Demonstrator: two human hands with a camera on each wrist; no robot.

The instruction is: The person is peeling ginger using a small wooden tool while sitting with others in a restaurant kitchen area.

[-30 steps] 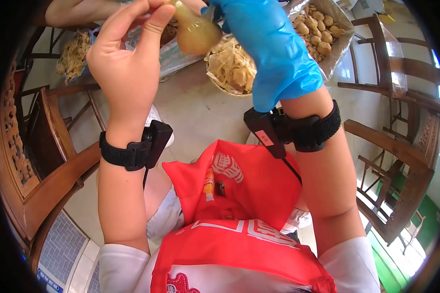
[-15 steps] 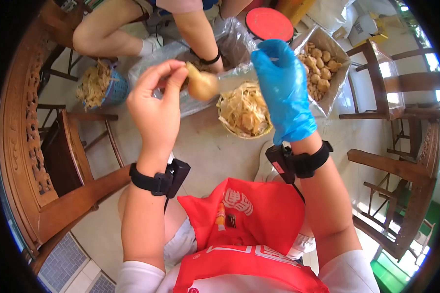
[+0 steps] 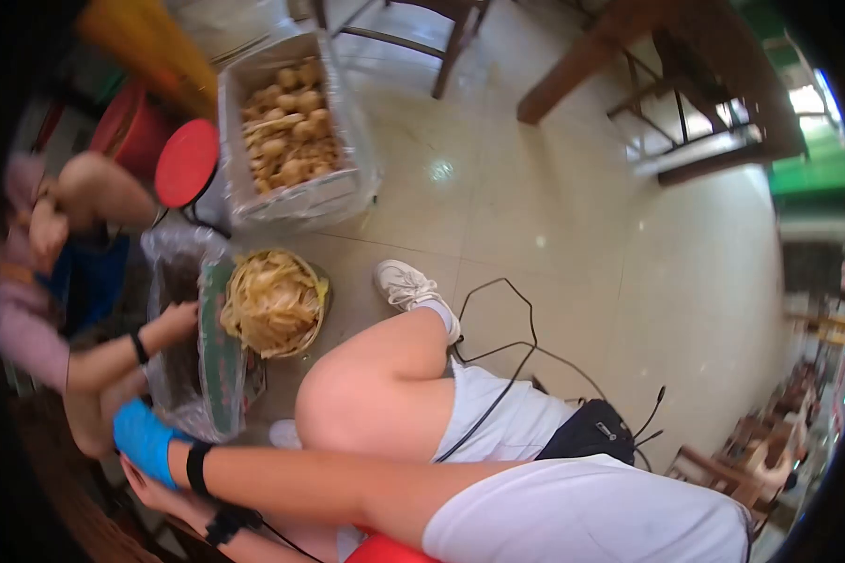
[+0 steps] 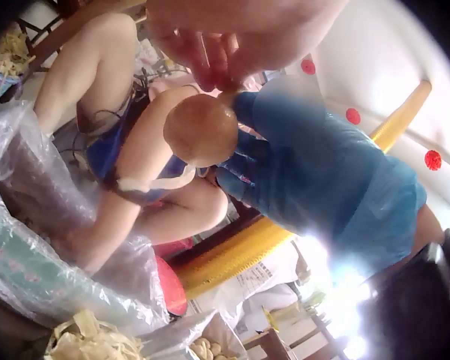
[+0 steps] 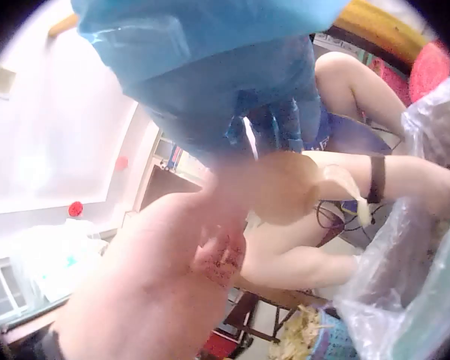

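Observation:
My bare left hand [image 4: 244,34] pinches the narrow neck of a round brown vegetable bulb [image 4: 201,131]. Against the bulb's side lies my right hand [image 4: 315,169] in a blue glove, its fingers curled in. A pale strip of peel [image 4: 165,180] trails below the bulb, its near end at the gloved fingertips, which hold it. The same loose peel [image 5: 345,191] dangles beside the bulb in the right wrist view. In the head view, both hands are low at the left edge, the glove [image 3: 147,443] covering much of the left hand; the bulb is hidden there.
A basket heaped with peelings [image 3: 274,305] stands on the floor by my knee. Beyond it is a plastic-lined box of brown bulbs [image 3: 291,127], near a red stool [image 3: 187,163]. Another person's arm [image 3: 113,361] reaches into a plastic-lined container [image 3: 218,352]. Black cables [image 3: 535,349] cross the floor.
The head view has swung to the right, so both hands now show low at the left. My gloved hand, apart from the bulb half a second ago, is back against it.

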